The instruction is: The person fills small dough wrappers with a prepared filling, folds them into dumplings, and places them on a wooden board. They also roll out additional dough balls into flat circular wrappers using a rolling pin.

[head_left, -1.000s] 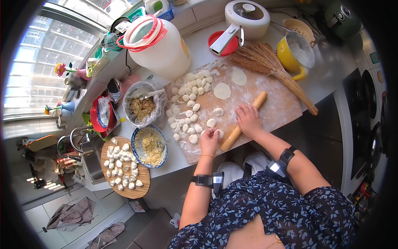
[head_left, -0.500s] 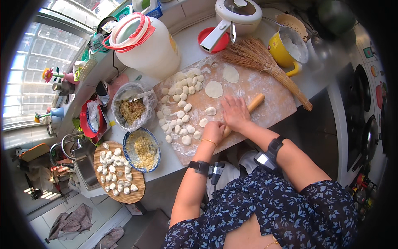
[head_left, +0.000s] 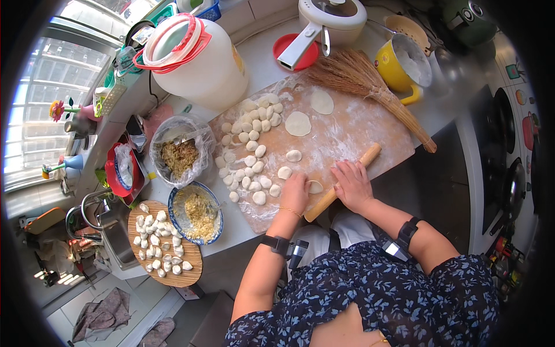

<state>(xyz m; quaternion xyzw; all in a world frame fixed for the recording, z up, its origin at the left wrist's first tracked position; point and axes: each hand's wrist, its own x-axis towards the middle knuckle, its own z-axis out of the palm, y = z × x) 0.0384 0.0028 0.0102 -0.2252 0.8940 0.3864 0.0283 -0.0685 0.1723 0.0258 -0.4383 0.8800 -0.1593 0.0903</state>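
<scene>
On the floured wooden board (head_left: 352, 130), my left hand (head_left: 295, 195) has its fingers closed at the edge of a small flattened dough round (head_left: 315, 187). My right hand (head_left: 354, 188) lies over a wooden rolling pin (head_left: 322, 205), its fingers reaching across it. The pin slants just right of the dough round. Two rolled wrappers, a nearer one (head_left: 298, 124) and a farther one (head_left: 322, 102), lie flat beyond my hands. Several dough pieces (head_left: 259, 198) cover the board's left side, with one pressed piece (head_left: 284, 172) close to my left fingers.
At left stand a lined bowl of brown filling (head_left: 199, 168), a blue-rimmed bowl (head_left: 217, 222) of yellowish filling, and a round bamboo tray (head_left: 193, 272) of dumplings. A straw brush (head_left: 381, 95) overlaps the board's far edge. Behind are a white tub (head_left: 202, 75), a lidded pot (head_left: 344, 26) and a yellow pitcher (head_left: 384, 61).
My right hand has moved right and slightly nearer, and the rolling pin has shifted right and nearer with it. The small dough round now shows beside my left hand.
</scene>
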